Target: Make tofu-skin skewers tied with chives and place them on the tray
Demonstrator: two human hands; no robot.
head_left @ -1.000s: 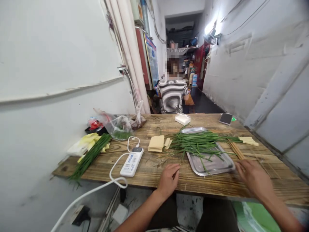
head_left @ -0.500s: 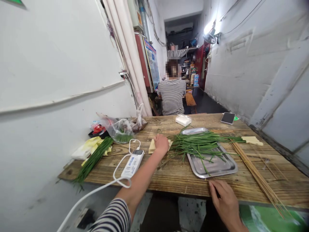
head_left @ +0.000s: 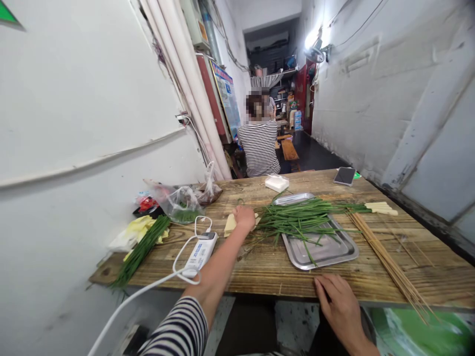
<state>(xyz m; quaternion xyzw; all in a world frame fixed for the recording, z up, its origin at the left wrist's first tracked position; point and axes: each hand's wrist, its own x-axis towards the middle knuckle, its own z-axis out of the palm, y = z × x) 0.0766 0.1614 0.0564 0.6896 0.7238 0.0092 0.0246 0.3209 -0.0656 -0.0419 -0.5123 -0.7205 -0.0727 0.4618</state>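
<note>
My left hand (head_left: pixel 245 217) reaches forward over a small stack of pale yellow tofu skin sheets (head_left: pixel 229 226). Its fingers are curled down and closed on the sheets; the fingertips are partly hidden. To its right, long green garlic chives (head_left: pixel 302 216) lie in a loose heap across a metal tray (head_left: pixel 317 262). My right hand (head_left: pixel 339 301) rests at the table's front edge just below the tray, holding nothing, with the thumb apart from the loosely bent fingers.
Bamboo skewers (head_left: pixel 389 262) lie right of the tray, near rolled pieces (head_left: pixel 381 208) with chives. A phone (head_left: pixel 345 176) and white box (head_left: pixel 276 183) are at the back. Left are a corded power strip (head_left: pixel 200 254), chive bundle (head_left: pixel 143 249) and plastic bags (head_left: pixel 181 202). A person (head_left: pixel 259 148) sits beyond.
The camera view has shifted a little, moving the table and its things slightly left in the picture. Both hands keep about the same places. Another person now shows behind the seated one.
</note>
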